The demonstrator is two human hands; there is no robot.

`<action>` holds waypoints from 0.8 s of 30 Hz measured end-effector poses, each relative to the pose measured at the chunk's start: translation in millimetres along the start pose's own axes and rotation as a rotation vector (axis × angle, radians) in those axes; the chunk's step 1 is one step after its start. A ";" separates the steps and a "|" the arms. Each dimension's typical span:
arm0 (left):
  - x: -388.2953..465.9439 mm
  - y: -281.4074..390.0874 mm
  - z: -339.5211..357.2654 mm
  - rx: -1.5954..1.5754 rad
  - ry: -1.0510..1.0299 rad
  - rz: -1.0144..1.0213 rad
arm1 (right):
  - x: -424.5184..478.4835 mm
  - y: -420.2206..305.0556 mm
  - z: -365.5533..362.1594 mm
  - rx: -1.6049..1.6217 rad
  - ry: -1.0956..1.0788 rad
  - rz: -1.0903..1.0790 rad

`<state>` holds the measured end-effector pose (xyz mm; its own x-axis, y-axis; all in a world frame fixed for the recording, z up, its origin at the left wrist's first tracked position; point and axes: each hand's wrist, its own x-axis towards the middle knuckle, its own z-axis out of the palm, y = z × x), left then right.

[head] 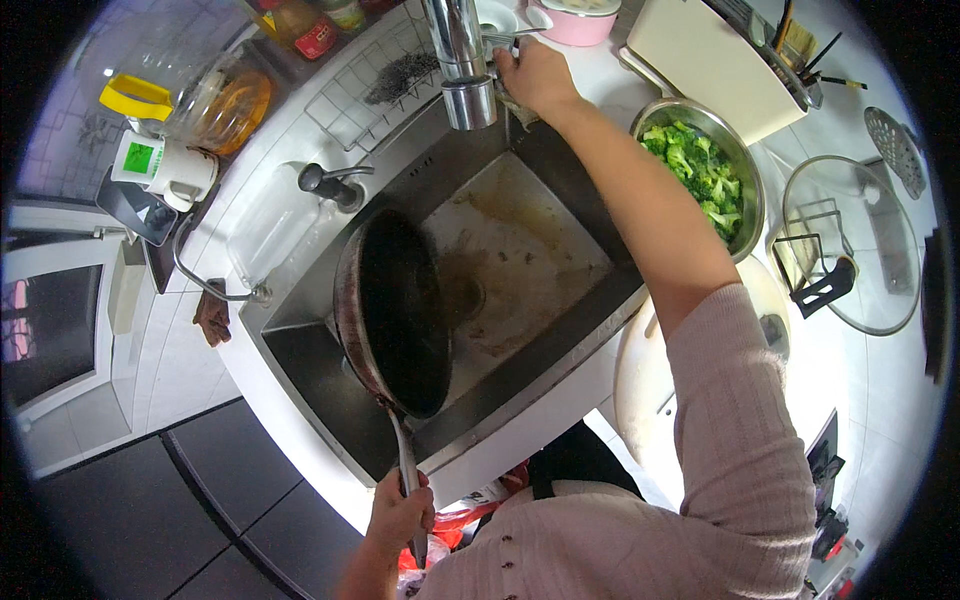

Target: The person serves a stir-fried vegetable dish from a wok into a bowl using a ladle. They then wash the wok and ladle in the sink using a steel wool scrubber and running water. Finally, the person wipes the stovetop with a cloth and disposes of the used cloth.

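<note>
My left hand (401, 510) grips the handle of a dark frying pan (397, 315). The pan is tilted on its side over the left part of a stainless steel sink (525, 225), its black inside facing right. Brownish residue marks the sink floor near the drain. My right hand (536, 79) reaches across to the sink's far corner, behind the chrome faucet (469, 101). Its fingertips are partly hidden there, and I cannot tell what they hold. A brownish cloth (523, 114) hangs over the sink edge just under that hand.
On the right stand a steel bowl of broccoli florets (697, 172), a cream knife block (712, 67) and a glass lid (885, 247) on a wire rack. A soap dispenser (330, 184) and a wire rack (375, 97) line the sink's far side. A pink pot (574, 26) sits behind.
</note>
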<state>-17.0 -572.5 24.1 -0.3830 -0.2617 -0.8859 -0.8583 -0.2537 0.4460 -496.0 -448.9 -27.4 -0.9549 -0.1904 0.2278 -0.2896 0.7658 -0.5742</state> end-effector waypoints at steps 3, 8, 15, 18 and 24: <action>-3.5 -14.1 6.1 0.145 0.105 0.026 | 12.7 2.6 2.7 -0.079 -0.050 -0.029; -15.8 -7.4 10.6 0.211 0.101 0.056 | 15.9 5.9 3.5 -0.091 -0.066 -0.081; -14.7 18.7 12.6 -0.019 -0.062 -0.044 | 15.3 11.2 2.0 -0.110 -0.076 -0.188; -7.7 26.9 16.6 -0.208 -0.135 -0.109 | 10.3 11.3 0.5 -0.100 -0.049 -0.258; 22.4 13.1 14.3 -0.619 -0.508 -0.140 | 7.4 2.1 -6.5 -0.176 -0.148 -0.213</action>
<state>-41.8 -568.3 8.3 -0.5218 0.2279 -0.8221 -0.6224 -0.7607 0.1842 -503.2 -444.7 -21.8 -0.8768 -0.4355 0.2039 -0.4809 0.7912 -0.3778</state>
